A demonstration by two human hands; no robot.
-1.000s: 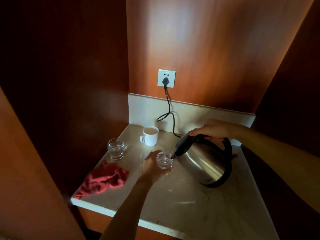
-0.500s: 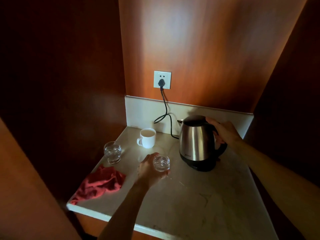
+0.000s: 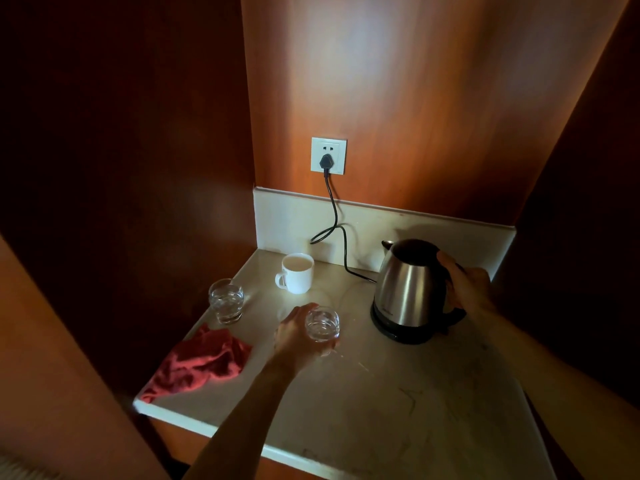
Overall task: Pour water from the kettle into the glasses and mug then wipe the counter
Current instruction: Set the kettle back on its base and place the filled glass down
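- Lower left of the frame: the red cloth (image 3: 201,363) lies crumpled on the bench (image 3: 398,403), one corner hanging at the front-left edge. It is untouched, so the wiping looks not yet begun.
- Just above it, left of centre: a clear tumbler (image 3: 226,300) stands upright near the bench's left edge, with water in it.
- Up and right of that, towards the backsplash: the white mug (image 3: 296,277), handle to the left, shows liquid close to its rim.
- Centre of the frame: the left hand (image 3: 294,336) has its grip wrapped round the second glass (image 3: 322,323), fingers curled on its left side. The glass sits on the bench, as far as I can tell, with water inside.
- Upper centre: a white wall socket (image 3: 328,155) with a black plug in it; the cord (image 3: 337,230) loops down and runs behind the kettle.
- Right of centre: the steel electric kettle (image 3: 408,289) stands upright on its black base, spout to the upper left. The right hand (image 3: 467,289) has its grip on the kettle's handle side; I cannot tell whether it is clenched or letting go.
- My read: pouring looks done and the cloth comes next. To do it well, let go of kettle and glass cleanly, then wipe the pale streaks near the second glass, steering round the full vessels so nothing tips.
- Writing: a small dark mark sits low on the kettle body, too small to read.
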